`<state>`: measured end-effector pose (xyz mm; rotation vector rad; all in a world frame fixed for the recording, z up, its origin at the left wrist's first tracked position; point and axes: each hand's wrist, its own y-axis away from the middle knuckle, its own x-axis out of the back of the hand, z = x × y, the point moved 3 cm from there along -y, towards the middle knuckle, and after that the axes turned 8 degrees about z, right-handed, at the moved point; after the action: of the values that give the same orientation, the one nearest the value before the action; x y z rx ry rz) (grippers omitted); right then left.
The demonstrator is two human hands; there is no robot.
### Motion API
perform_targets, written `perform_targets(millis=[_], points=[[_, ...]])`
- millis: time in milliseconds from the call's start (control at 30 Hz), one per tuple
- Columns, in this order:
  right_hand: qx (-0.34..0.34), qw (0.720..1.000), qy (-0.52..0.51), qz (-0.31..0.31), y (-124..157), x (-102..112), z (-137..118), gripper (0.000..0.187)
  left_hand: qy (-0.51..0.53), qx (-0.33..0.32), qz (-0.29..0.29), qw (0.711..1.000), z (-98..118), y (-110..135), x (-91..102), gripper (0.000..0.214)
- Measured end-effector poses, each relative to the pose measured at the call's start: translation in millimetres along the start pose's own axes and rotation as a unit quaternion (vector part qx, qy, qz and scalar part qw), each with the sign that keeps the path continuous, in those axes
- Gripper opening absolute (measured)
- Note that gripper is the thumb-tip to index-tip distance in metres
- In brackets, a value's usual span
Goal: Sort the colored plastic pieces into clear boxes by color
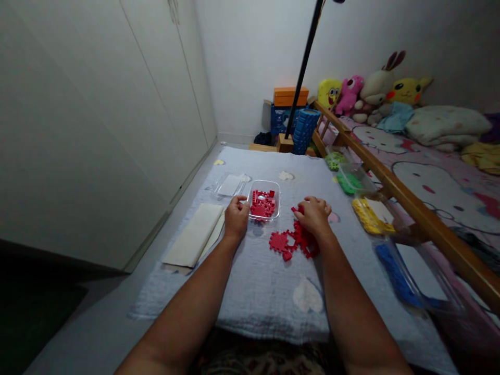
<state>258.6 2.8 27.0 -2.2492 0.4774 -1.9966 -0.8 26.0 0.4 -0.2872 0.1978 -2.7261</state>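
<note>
A clear plastic container (pixel 276 214) holds several red interlocking toy pieces (pixel 262 208). My left hand (pixel 236 217) is at its left wall, fingers curled in and thumb against the edge. To the right of the container, my right hand (pixel 315 214) is palm down with bent fingers, and a small red toy piece (pixel 296 209) shows at its fingertips. Below and partly under that hand lies a loose group of red toothed pieces (pixel 279 241), some flat and some frame-shaped. My right wrist hides part of this group.
A clear lid with a white label (pixel 230 185) and a folded beige sheet (pixel 195 234) lie on the left. Along the right edge stand boxes of green (pixel 349 183), yellow (pixel 367 217) and blue pieces (pixel 398 276), beside a wooden bed rail (pixel 375 166). A black pole (pixel 302 73) rises behind.
</note>
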Motion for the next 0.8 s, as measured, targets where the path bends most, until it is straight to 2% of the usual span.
perform_targets(millis=[133,267,467,600,700,800], points=[[0.007,1.0,0.004,-0.012,-1,-6,-8,0.021,0.0,0.0,0.0,1.0,-1,0,0.0,0.021],[0.01,1.0,-0.018,-0.009,1,-10,-5,0.017,0.0,0.005,-0.003,1.0,-2,-1,-0.2,0.022],[0.012,0.986,-0.138,0.088,-4,5,-3,0.016,-0.001,0.0,0.001,1.0,1,0,0.4,0.021],[0.093,0.97,-0.213,0.064,-23,23,-30,0.016,0.003,0.003,-0.004,1.0,2,0,0.2,0.02],[0.101,0.98,-0.172,0.027,-40,27,-60,0.017,0.004,0.006,-0.004,1.0,1,0,0.0,0.02],[0.096,0.991,-0.095,-0.02,-53,19,-89,0.016,0.002,0.005,-0.006,1.0,0,0,-0.1,0.021]])
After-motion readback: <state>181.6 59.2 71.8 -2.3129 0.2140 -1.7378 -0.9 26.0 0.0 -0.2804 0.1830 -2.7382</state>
